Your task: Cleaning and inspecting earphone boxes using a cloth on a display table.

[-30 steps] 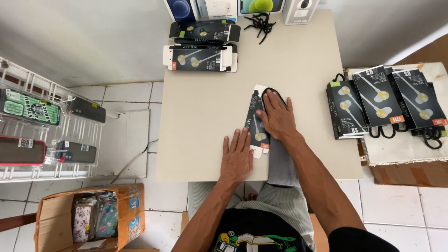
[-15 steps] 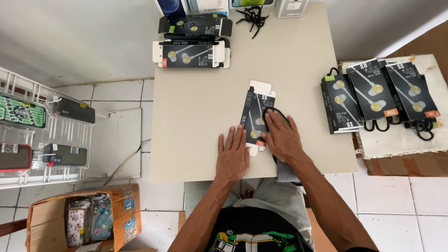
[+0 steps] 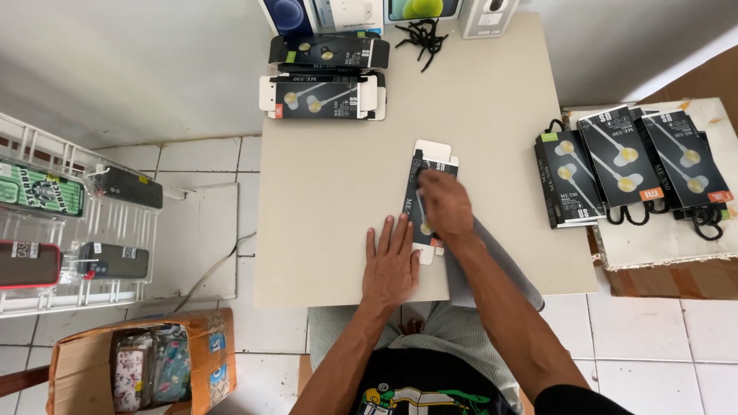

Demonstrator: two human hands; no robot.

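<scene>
Your right hand (image 3: 444, 206) has slid up along the flat black earphone carton (image 3: 425, 201) at frame centre, fingers together pressing it onto the beige table (image 3: 330, 207); your left hand (image 3: 390, 265) stays spread flat just beside it, holding nothing.

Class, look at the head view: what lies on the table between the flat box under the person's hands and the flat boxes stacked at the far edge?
Nothing: between the box and the stack, the head view shows only bare table.
</scene>
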